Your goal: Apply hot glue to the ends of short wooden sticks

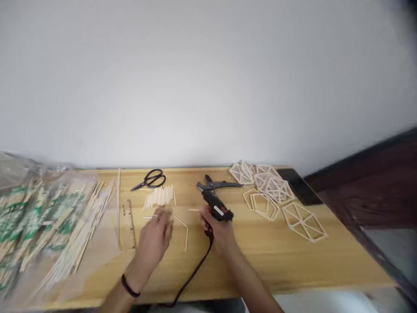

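Right hand: the right hand (219, 232) sits just below the centre of the frame, fingers wrapped tight around the handle of a black glue gun (216, 208), clamped on it
Glue gun: at the centre of the frame, just above the right hand, nozzle aimed up and left toward a small loose stick; its black cord (192, 276) runs down past the wrist and off the lower edge of the table
Left hand: the left hand (155, 237) lies left of centre, blurred, fingers bent down onto the table (276, 261); whether the fingertips pinch anything I cannot tell
Wristband: a dark wristband (129, 287) circles the left wrist, lower left of centre
Stick frame: thin joined sticks (182, 228) lie between the two hands, just beside the left fingertips; whether they touch is unclear
Cut sticks: a small pile of short sticks (159, 196) lies above the left hand
Scissors: black scissors (150, 179) lie near the back edge, upper left of the pile
Pliers: black pliers (216, 185) lie just above the glue gun
Ruler: a clear ruler (131, 222) lies left of the left hand
Finished frames: stick polygons (276, 198) are heaped at the right of the table
Bags: clear bags of long skewers (42, 221) fill the left of the frame
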Action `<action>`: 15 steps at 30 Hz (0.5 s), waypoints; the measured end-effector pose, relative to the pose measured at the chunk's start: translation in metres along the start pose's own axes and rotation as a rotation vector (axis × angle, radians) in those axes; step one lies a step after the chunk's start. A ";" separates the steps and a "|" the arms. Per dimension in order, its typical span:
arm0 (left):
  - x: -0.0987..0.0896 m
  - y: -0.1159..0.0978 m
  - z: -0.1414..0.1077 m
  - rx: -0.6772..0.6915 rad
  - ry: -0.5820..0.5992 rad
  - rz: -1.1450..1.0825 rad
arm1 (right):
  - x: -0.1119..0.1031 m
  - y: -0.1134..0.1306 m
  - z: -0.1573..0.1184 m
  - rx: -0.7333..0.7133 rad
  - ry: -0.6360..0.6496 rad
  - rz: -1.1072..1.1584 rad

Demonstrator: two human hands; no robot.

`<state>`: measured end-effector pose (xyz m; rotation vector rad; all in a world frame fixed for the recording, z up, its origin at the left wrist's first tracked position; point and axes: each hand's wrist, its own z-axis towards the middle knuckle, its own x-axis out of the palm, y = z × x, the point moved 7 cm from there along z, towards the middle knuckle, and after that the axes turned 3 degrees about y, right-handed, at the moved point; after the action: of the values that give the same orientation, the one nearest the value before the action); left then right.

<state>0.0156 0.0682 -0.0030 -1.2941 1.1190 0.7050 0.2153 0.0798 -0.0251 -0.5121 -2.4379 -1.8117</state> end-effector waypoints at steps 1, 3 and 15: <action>-0.001 0.000 0.001 0.012 -0.013 -0.002 | 0.001 -0.001 -0.001 0.004 0.005 -0.002; -0.003 0.001 0.003 0.031 -0.032 -0.009 | 0.001 -0.002 -0.001 0.009 0.012 -0.008; -0.007 0.007 0.017 0.080 -0.020 -0.096 | -0.018 -0.002 -0.003 0.032 0.003 -0.142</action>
<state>0.0106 0.0868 -0.0010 -1.2615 1.0513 0.5947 0.2310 0.0721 -0.0300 -0.3408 -2.5566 -1.8190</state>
